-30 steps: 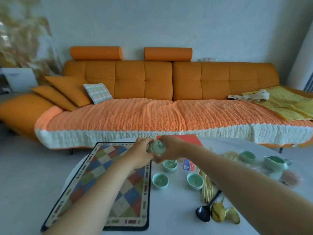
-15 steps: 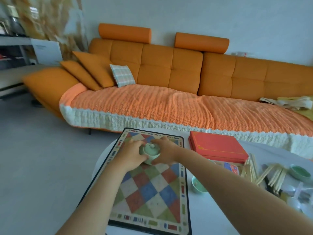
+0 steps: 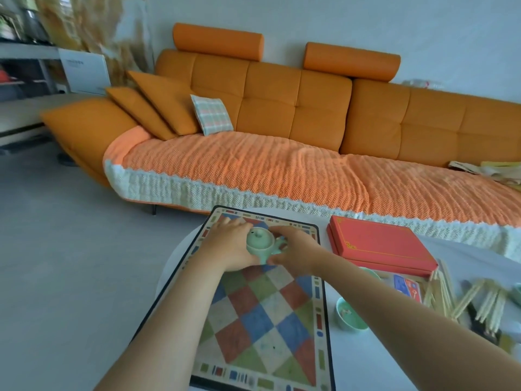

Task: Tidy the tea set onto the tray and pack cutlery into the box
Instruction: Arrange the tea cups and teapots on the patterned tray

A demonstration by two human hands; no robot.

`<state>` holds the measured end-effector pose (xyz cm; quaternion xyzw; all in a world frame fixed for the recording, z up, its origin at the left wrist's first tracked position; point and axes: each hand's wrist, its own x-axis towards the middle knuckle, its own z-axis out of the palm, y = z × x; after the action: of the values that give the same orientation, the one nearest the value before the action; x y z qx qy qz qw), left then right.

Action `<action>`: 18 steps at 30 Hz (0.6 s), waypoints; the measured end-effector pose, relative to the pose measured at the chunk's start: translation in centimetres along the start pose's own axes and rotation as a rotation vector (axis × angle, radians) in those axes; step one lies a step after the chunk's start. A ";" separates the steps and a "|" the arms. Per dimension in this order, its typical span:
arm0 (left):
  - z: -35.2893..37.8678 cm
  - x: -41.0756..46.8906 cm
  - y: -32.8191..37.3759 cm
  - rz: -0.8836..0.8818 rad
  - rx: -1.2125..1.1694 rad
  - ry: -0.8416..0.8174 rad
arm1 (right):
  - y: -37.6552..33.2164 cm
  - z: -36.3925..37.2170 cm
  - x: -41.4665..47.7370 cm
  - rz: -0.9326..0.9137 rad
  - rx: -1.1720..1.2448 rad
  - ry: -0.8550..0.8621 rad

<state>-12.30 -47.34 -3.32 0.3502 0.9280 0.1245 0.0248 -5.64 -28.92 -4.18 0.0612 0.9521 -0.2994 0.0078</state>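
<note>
Teapot (image 3: 260, 244) shifted farther across tray (image 3: 318, 311); pale green, lidded, knobbed.

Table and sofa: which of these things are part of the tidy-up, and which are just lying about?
Part of the job:
teapot, held by left hand and right hand
patterned tray
green cups
chopsticks
red box

Lying about:
plaid cushion
orange sofa
folded cloths

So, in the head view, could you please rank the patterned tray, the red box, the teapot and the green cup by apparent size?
1. Patterned tray, clearly largest.
2. Red box.
3 and 4. Teapot and green cup look about alike; the hands partly cover the teapot, the forearm the cup, and the cup sits nearer, so I won't rank them.
</note>
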 end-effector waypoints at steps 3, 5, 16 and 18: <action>0.4 1.0 -1.3 -0.081 -0.039 0.034 | -0.6 0.5 2.0 -0.074 -0.010 -0.017; 0.8 1.7 -2.0 -0.125 -0.033 0.078 | -0.9 0.5 3.6 -0.097 -0.071 -0.043; 1.3 3.6 -3.0 -0.215 0.068 0.176 | -1.7 -1.0 8.1 -0.115 -0.381 -0.151; 1.2 3.2 -2.2 -0.223 0.089 0.181 | -1.7 -1.5 6.7 -0.106 -0.372 -0.117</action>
<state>-15.98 -46.62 -4.93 0.2332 0.9642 0.1106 -0.0611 -12.51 -28.69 -2.29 -0.0092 0.9909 -0.1211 0.0587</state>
